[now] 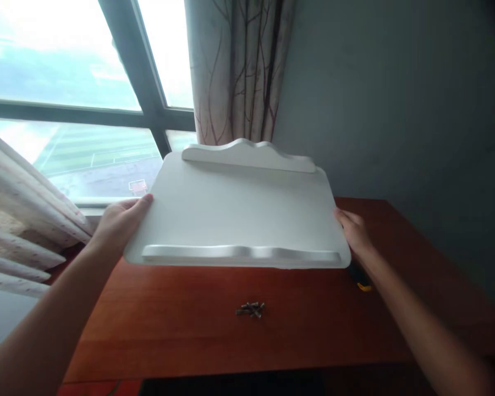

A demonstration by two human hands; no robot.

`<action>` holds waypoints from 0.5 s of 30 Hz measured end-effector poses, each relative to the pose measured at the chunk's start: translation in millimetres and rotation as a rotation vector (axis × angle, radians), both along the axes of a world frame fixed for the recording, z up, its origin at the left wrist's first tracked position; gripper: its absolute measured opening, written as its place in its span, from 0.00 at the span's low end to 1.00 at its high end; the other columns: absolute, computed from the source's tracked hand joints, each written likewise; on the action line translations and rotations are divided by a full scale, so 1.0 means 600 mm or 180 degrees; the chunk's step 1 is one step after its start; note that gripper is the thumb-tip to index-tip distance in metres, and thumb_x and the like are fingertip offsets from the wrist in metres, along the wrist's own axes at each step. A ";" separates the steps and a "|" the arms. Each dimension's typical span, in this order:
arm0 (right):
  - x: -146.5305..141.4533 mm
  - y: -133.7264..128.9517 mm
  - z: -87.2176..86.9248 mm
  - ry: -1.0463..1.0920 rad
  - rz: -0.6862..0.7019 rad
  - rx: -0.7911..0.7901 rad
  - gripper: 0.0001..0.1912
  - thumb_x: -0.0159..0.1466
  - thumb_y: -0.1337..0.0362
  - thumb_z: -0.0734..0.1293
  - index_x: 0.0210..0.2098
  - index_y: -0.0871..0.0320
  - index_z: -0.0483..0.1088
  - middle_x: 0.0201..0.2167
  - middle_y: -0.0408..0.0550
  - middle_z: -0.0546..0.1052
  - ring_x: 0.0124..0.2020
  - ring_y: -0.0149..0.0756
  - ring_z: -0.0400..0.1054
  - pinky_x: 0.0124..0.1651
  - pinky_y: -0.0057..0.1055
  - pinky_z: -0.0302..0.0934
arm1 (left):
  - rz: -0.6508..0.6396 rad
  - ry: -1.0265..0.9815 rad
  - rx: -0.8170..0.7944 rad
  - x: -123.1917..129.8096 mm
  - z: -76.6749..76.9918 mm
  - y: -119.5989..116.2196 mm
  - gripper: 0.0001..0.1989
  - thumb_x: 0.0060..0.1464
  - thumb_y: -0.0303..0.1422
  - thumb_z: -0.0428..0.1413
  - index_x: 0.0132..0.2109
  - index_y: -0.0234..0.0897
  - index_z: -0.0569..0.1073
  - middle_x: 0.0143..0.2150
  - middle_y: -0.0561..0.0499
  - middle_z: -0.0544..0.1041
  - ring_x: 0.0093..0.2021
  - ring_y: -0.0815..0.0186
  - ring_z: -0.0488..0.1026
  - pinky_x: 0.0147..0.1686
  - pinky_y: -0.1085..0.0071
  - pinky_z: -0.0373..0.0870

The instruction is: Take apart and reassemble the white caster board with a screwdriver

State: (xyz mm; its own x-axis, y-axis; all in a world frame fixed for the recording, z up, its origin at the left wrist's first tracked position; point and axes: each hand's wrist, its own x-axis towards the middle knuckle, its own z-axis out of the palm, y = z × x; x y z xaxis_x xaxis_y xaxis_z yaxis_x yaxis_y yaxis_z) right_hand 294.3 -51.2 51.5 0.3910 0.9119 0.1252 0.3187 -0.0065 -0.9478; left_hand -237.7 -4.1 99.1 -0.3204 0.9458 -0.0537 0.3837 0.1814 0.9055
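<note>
A white rectangular board with rounded corners and raised wavy strips along its far and near edges (247, 209) is held above a reddish-brown wooden table (169, 330). The left hand (124, 217) grips its left edge, thumb on top; the right hand (352, 228) grips its right edge, fingers closed around it. On the tabletop, nearer the viewer than the board, lies a small pile of metal screws (251, 309). A dark object with a yellow part (363, 286) sits partly hidden near the right forearm.
</note>
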 end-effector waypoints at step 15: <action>0.020 0.021 -0.054 -0.0260 0.0114 -0.0638 0.29 0.52 0.37 0.68 0.17 0.57 0.64 0.16 0.42 0.65 0.19 0.29 0.55 0.21 0.27 0.48 | -0.0258 0.0543 -0.0096 0.005 -0.077 0.004 0.36 0.51 0.57 0.59 0.42 0.20 0.80 0.29 0.42 0.81 0.28 0.58 0.76 0.24 0.70 0.71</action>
State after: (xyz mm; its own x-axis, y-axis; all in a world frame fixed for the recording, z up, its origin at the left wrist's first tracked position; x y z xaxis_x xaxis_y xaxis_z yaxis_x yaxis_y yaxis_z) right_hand 306.2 -38.6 19.3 0.3539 0.9348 -0.0299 0.3978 -0.1794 -0.8998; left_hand -234.4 -1.8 53.1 -0.2500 0.9677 -0.0338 0.5456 0.1696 0.8207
